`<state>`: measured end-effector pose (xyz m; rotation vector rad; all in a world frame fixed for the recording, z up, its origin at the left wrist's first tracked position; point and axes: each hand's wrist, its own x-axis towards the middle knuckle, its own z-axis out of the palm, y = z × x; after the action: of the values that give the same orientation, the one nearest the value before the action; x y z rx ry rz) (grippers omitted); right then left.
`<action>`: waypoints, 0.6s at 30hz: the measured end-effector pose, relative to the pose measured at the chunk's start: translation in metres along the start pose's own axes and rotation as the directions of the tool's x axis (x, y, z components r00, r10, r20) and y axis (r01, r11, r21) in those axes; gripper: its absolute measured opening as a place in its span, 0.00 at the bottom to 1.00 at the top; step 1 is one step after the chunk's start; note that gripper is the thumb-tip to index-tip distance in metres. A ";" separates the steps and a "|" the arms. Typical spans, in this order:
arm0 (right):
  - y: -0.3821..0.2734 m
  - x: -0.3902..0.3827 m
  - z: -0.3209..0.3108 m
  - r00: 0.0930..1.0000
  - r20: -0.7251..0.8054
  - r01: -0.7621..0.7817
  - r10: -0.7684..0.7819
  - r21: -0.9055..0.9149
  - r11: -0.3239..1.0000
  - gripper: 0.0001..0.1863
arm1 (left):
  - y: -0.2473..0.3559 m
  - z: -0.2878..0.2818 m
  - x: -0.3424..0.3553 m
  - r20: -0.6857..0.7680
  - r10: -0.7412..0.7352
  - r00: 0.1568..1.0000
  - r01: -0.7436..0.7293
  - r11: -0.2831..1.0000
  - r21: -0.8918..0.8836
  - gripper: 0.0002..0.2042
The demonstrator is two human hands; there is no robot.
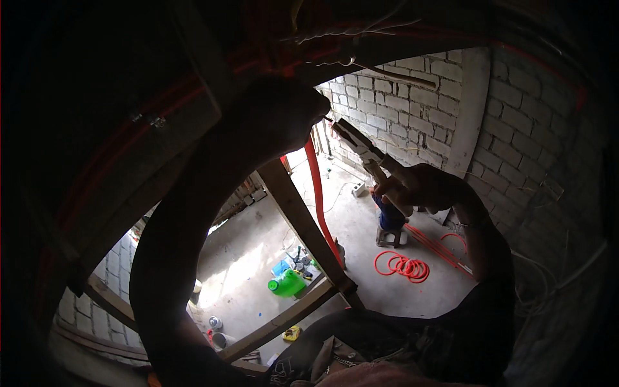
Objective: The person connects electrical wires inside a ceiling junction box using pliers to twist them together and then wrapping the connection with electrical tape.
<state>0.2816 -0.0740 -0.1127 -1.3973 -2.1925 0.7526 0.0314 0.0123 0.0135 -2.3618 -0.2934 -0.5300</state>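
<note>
High up in the dim upper middle, my left hand (284,113) is closed. A thin dark end pokes out past its fingers toward the tool, but what it holds is too dark to name. My right hand (429,188) is wrapped round a pair of pliers (369,153) with pale handles, its jaws pointing up and left, close to my left fingers. Beneath the left hand an orange corrugated conduit (317,193) hangs down past a wooden beam (293,209). Whether the left hand touches this conduit is hidden.
Far below, a person in blue (390,213) sits on a stool (389,237) beside coiled orange conduit (405,267). A green container (287,284) stands near tools on the concrete floor. Loose wires (351,60) hang overhead. A block wall (412,103) rises at the right.
</note>
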 end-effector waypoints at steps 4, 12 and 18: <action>-0.012 -0.002 -0.012 0.997 0.081 -0.014 0.012 0.022 1.000 0.29 | 0.002 -0.007 0.002 0.064 -0.008 0.998 0.007 1.000 0.021 0.04; -0.015 0.000 -0.018 0.996 0.083 0.045 -0.045 0.001 0.999 0.32 | 0.010 -0.015 0.005 0.261 -0.152 0.953 0.138 0.988 0.069 0.06; -0.009 0.004 -0.021 0.986 0.114 0.126 -0.122 -0.027 0.992 0.30 | 0.012 -0.017 0.004 0.223 -0.150 0.963 0.145 0.989 0.039 0.07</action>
<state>0.2870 -0.0691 -0.0911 -1.2483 -2.3641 0.7684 0.0343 -0.0075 0.0195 -2.3929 -0.5795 -0.3235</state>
